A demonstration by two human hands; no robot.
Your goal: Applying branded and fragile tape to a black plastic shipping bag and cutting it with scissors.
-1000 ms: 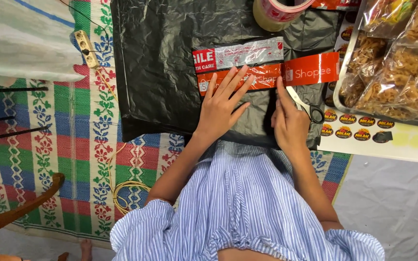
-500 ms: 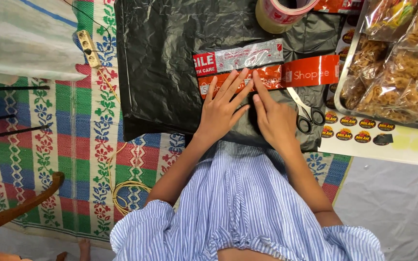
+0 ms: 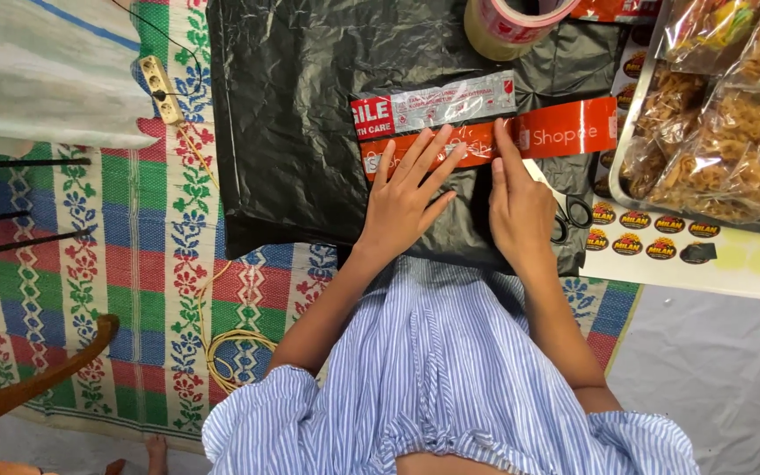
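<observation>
Head view is showing a person who is sitting on a woven floor mat (image 3: 116,290) and pressing packing tape onto a black plastic parcel (image 3: 310,132). The parcel is lying flat on the mat, just in front of the person's lap. The left hand (image 3: 406,198) is lying open with the fingers spread wide, flat on the orange tape strip (image 3: 556,136) near its left end; it is gripping nothing. The right hand (image 3: 521,207) is also open and flat, with the fingers together, and the index finger is pressing on the middle of the same strip. A red-and-clear warning tape strip (image 3: 433,105) is sitting just above, touching the orange one.

To do this pressing well, I think the palms should be pushing from the middle of the strip toward its ends, so that air and wrinkles are going out. The plastic is soft and creased, so one hand should be holding it stretched while the other is rubbing. The right end of the strip looks less pressed and needs firm rubbing.

Scissors (image 3: 569,215) are lying just beside the right hand, partly hidden by it. A tape roll (image 3: 507,26) is resting at the far edge of the parcel, and a tray of snack bags (image 3: 714,114) is standing to the right.
</observation>
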